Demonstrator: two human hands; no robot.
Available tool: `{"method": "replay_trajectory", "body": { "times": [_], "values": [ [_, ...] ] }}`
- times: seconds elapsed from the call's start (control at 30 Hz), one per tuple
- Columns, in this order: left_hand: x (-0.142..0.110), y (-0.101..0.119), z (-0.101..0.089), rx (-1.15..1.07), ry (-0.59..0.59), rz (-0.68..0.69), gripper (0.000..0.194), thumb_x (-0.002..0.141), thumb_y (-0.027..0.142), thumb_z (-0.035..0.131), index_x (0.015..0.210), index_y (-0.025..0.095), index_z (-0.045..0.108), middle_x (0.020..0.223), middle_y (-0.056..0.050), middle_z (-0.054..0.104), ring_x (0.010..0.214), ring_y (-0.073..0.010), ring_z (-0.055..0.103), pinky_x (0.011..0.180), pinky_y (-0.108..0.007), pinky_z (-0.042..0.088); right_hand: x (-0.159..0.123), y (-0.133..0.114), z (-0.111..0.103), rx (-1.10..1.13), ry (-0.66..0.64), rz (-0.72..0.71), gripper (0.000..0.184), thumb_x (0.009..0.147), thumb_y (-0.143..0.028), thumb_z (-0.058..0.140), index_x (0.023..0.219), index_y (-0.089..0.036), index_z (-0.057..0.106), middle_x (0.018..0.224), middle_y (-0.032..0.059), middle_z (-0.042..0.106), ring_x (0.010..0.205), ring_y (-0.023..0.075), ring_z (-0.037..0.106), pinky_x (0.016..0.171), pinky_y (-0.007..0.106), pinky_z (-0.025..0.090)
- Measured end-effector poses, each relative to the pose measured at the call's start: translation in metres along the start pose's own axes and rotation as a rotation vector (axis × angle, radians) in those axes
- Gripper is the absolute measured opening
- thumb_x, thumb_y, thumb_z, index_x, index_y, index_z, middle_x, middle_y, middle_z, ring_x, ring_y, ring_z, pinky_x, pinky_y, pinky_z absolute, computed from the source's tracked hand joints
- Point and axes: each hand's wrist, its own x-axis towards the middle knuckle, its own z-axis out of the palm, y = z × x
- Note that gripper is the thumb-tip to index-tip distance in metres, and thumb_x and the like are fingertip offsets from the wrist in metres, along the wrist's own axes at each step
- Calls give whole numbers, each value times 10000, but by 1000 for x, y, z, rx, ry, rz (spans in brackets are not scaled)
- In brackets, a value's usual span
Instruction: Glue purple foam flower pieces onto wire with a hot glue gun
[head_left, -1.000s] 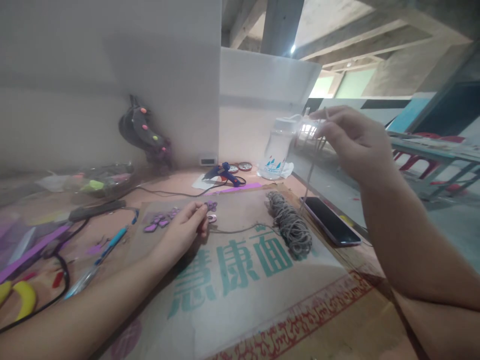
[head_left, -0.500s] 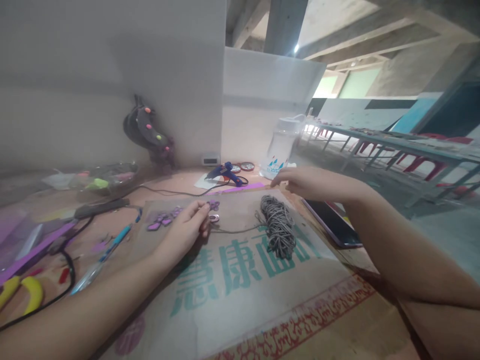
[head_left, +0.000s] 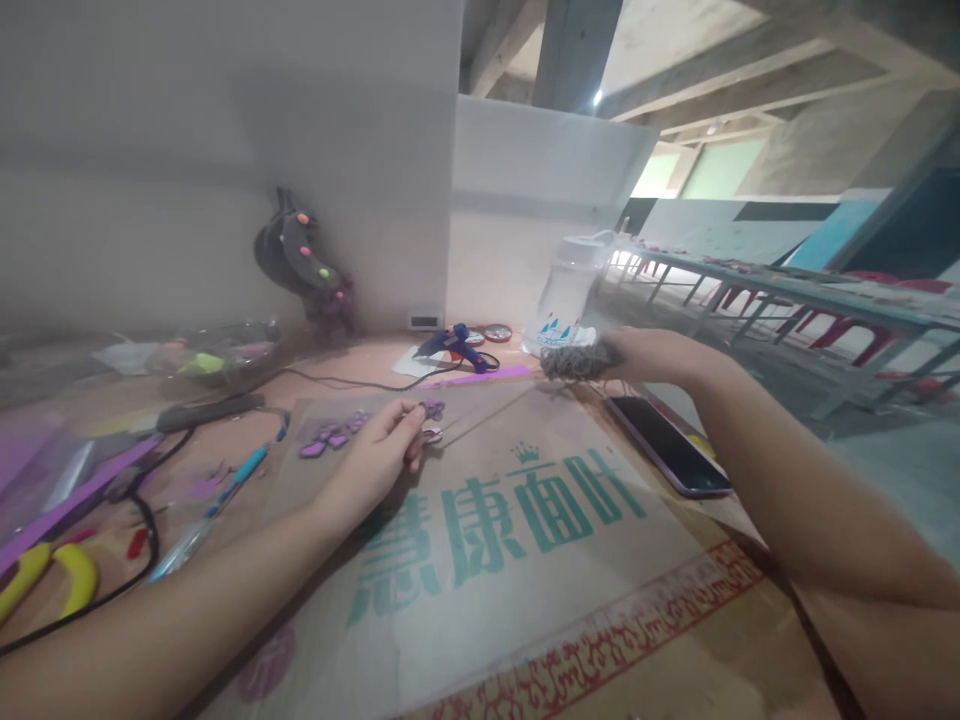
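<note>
Presently: Cord Bundle (head_left: 574, 362) in Right Hand (head_left: 637, 352)

Right hand grips the bundle at the far right of the tabletop (head_left: 367, 352), beside the bottle (head_left: 561, 300). Phone (head_left: 667, 445) lies to its near right. One strand (head_left: 487, 420) runs toward the left hand (head_left: 390, 440), fingers closed in a pinch; contents cannot be told. Purple pieces (head_left: 322, 441) lie further left.

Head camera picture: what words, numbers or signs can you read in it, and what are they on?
"慧康面叶": big green characters on the printed sheet, with a little green crown above.
Bottle: lettering too blurred to read.
Round purple mark on the sheet: any writing is too blurred.
Small device's screen: nothing readable.
Glue gun: label too small.
</note>
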Motion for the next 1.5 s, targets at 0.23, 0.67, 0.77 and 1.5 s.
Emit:
{"method": "replay_trajectory", "body": {
  "times": [0.23,0.67,0.77,1.5],
  "values": [
    [1,-1,0,-2,6,10,247,886,425,493,801,197,451,518,93,404,410,-72,417,397,-164,328,7,6,12,-89,108,149,540,755,-458,673,1195,-163,569,1082,205,650,790,326,663,637,435,504],
    [-1,4,3,-22,30,-2,254,840,428,540,770,198,460,501,89,416,399,-76,419,400,-167,336,5,-74,44,69,-226,-186,207,790,-181,564,982,-165,640,1109,122,648,968,246,627,795,292,441],
    [-2,5,3,-30,37,-9,263,831,442,548,777,197,468,497,90,416,394,-76,420,391,-164,319,5,-72,43,76,-202,-133,128,815,-184,528,934,-167,574,941,107,660,800,212,625,677,276,421],
    [0,0,3,-39,11,-10,241,868,424,523,793,201,472,499,83,441,393,-76,418,380,-162,295,-83,-147,-70,514,-150,-583,190,907,-318,547,1056,-307,665,953,-1,719,798,146,665,667,267,507]
  ]
}}
